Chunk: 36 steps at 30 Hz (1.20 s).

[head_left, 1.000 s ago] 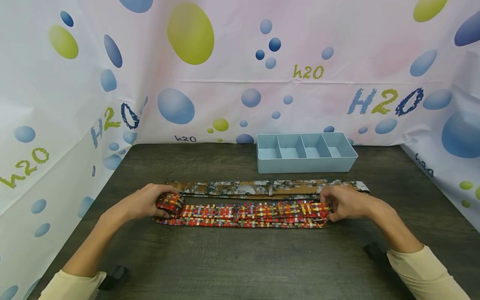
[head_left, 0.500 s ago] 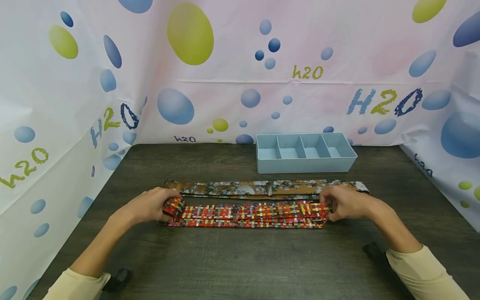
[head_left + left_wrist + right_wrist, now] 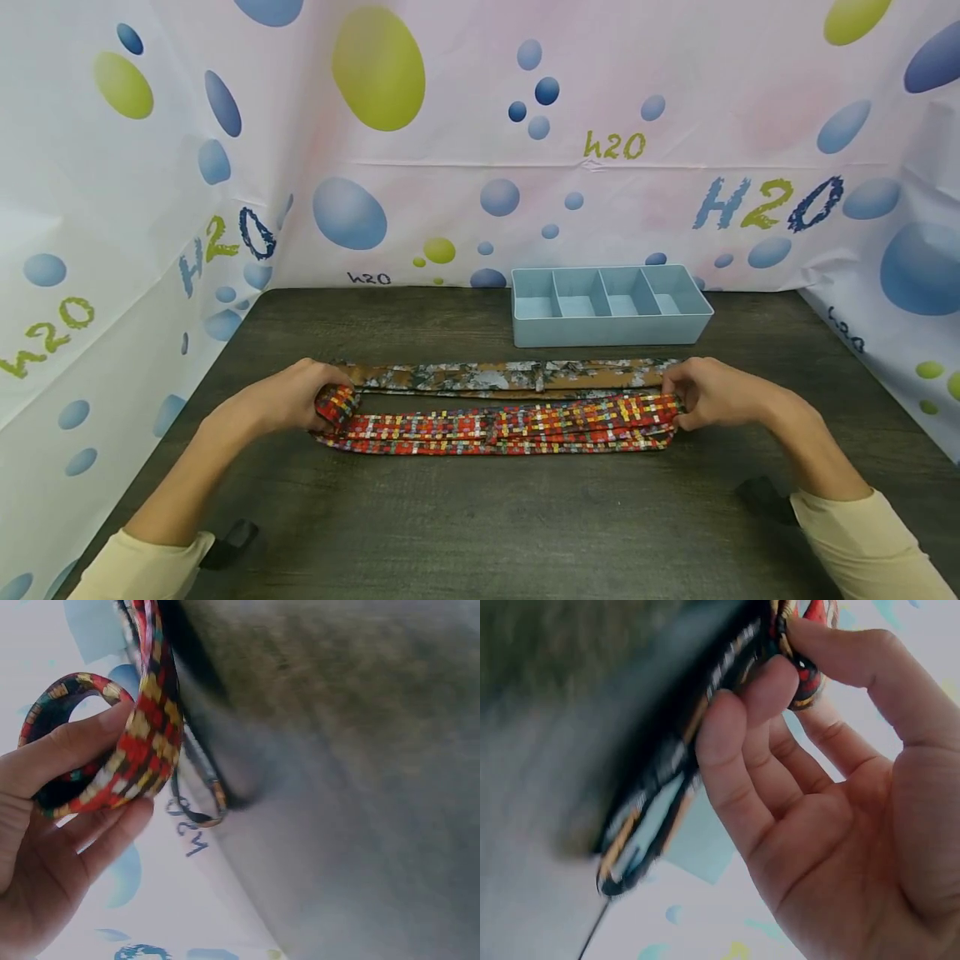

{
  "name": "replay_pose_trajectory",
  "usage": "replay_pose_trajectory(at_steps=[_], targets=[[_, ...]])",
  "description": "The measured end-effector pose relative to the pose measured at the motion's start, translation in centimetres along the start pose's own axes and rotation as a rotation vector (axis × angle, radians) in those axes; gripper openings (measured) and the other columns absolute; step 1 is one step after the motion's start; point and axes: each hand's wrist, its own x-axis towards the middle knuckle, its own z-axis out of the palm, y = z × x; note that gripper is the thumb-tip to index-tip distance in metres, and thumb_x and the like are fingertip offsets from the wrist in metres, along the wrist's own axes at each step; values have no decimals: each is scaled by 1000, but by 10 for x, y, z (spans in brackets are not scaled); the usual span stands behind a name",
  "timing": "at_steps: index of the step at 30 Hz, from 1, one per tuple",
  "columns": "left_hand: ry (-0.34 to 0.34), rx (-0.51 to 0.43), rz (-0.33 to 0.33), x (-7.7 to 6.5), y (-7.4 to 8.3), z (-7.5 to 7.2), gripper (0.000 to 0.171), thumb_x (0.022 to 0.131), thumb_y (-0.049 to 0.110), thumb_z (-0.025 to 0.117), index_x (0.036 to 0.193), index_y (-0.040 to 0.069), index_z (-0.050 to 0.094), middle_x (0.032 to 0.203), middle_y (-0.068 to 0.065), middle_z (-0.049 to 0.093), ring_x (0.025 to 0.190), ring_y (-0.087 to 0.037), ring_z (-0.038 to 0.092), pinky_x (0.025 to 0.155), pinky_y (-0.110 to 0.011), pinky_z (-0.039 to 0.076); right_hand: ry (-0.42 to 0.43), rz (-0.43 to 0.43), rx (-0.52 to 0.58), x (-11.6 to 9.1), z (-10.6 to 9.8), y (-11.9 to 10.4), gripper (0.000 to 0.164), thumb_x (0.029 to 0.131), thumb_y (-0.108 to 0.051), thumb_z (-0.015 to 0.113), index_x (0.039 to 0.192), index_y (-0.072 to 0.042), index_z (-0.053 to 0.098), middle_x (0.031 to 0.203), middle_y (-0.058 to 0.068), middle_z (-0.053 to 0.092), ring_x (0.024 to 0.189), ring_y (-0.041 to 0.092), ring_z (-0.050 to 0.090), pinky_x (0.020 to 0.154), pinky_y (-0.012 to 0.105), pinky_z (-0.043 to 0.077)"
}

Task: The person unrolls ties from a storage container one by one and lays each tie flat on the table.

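A red necktie (image 3: 487, 425) with a yellow, white and black woven pattern lies folded lengthwise in several layers across the table. My left hand (image 3: 288, 398) grips its left end, where the cloth curls into a loop (image 3: 146, 750) between thumb and fingers. At the other end, my right hand (image 3: 720, 395) pinches the folded layers between thumb and fingertips. The right wrist view shows only a bit of the red tie (image 3: 808, 684) at the pinch. Just behind lies a brown necktie (image 3: 450, 377) with white and dark floral print, its right end hidden by my right hand.
A light blue tray (image 3: 611, 332) with several compartments stands at the back, right of centre. Behind the dark wooden table (image 3: 480, 517) hangs a white sheet (image 3: 450, 150) with coloured dots, which also covers both sides.
My left hand shifted right, then back left with the looped end. My right hand moved right and drew its end of the red tie along. The brown tie and tray stayed put.
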Motion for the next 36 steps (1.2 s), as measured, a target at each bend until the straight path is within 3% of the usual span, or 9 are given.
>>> replay_pose_trajectory(at_steps=[6, 10, 16, 20, 25, 32, 36], targets=[[47, -15, 90, 5, 10, -3, 47, 73, -1, 93, 115, -2, 74, 100, -4, 72, 80, -10, 66, 65, -28, 57, -21, 29, 68, -17, -17, 11, 24, 80, 1, 79, 85, -8, 57, 70, -6, 38, 59, 4, 37, 54, 29, 32], [71, -10, 153, 9, 15, 0, 46, 73, -1, 92, 114, -3, 73, 106, -9, 72, 85, -14, 68, 68, -29, 58, -23, 82, 82, -28, -26, 18, 21, 80, 1, 78, 87, -7, 59, 72, -4, 42, 62, 6, 39, 54, 30, 35], [81, -6, 165, 16, 15, 8, 48, 73, -3, 92, 116, -6, 72, 109, -13, 71, 87, -20, 68, 69, -31, 58, -46, 158, 150, -31, -28, 27, 19, 81, 4, 75, 93, -1, 62, 75, -1, 50, 61, 9, 48, 54, 30, 45], [72, -7, 168, 21, 11, 14, 49, 74, 0, 92, 117, -7, 71, 110, -15, 72, 92, -24, 70, 73, -33, 60, -72, 174, 174, -30, -25, 33, 16, 82, 6, 74, 92, 1, 61, 72, -1, 52, 58, 9, 50, 54, 30, 46], [44, -9, 141, 23, 9, 21, 46, 74, 3, 93, 115, -3, 72, 109, -12, 73, 90, -21, 70, 75, -34, 60, -100, 177, 178, -27, -20, 39, 15, 83, 6, 74, 90, 1, 61, 68, 0, 57, 57, 10, 53, 52, 30, 46], [3, 88, 24, 25, 11, 24, 49, 74, 12, 95, 116, 1, 73, 109, -7, 73, 97, -26, 70, 82, -45, 60, -115, 227, 173, -23, -15, 39, 18, 81, 5, 75, 88, -3, 60, 66, 1, 62, 58, 15, 59, 50, 31, 47], [-17, 112, -3, 25, 13, 26, 51, 74, 15, 96, 117, 2, 73, 107, -6, 72, 94, -24, 69, 81, -45, 60, -115, 235, 164, -22, -14, 39, 19, 81, 5, 76, 88, -3, 60, 66, 1, 61, 59, 17, 60, 50, 31, 48]])
